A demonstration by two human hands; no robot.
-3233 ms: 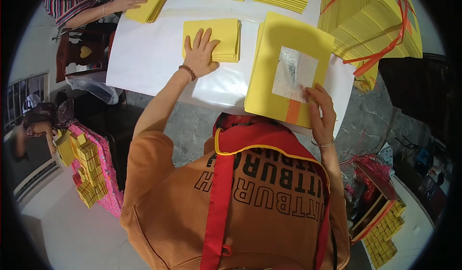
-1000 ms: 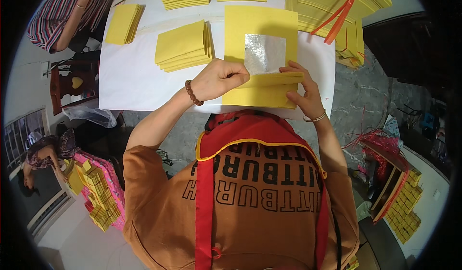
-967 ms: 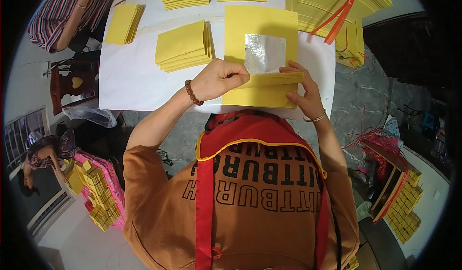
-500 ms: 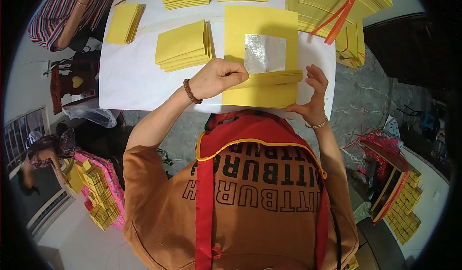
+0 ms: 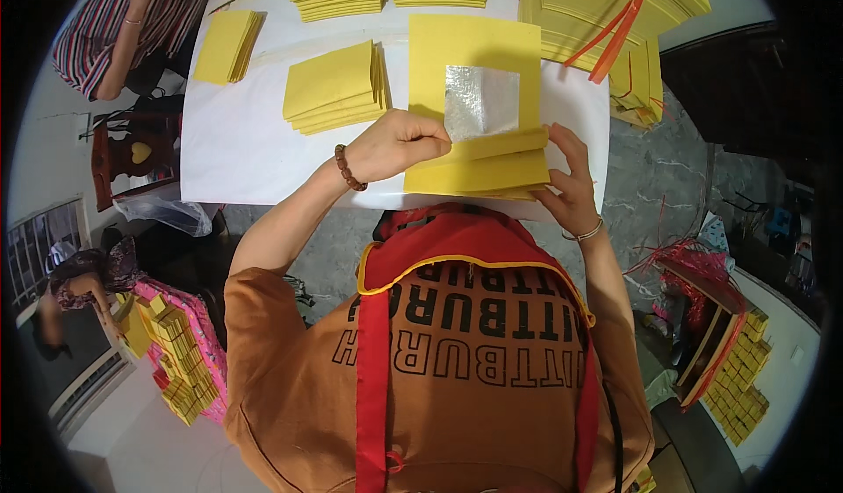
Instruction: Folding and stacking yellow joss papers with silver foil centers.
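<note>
On the table in front of me lies yellow paper point(image 5: 474, 38) with a silver foil square point(image 5: 482, 102) on it. A folded strip point(image 5: 498, 144) of the yellow paper runs across just below the foil. My left hand point(image 5: 408, 142), wearing a brown bead bracelet, is closed in a pinch at the strip's left end. At the right side, my right hand point(image 5: 571, 181) has an index finger at the strip's right end. Its thumb is at the lower right corner of the yellow paper, which is raised there.
Several folded yellow paper stacks point(image 5: 338, 89) stand on the white-covered table point(image 5: 237, 155). At the far right is a larger yellow pile point(image 5: 588, 10) with red plastic ribbon point(image 5: 621, 29). A person in a striped top point(image 5: 110, 32) is at far left. Yellow bundles point(image 5: 180, 361) lie on pink cloth at left.
My right hand has come in against the yellow paper's right side. The paper's near edge has risen and bent upward. My left hand stays nearly in place.
</note>
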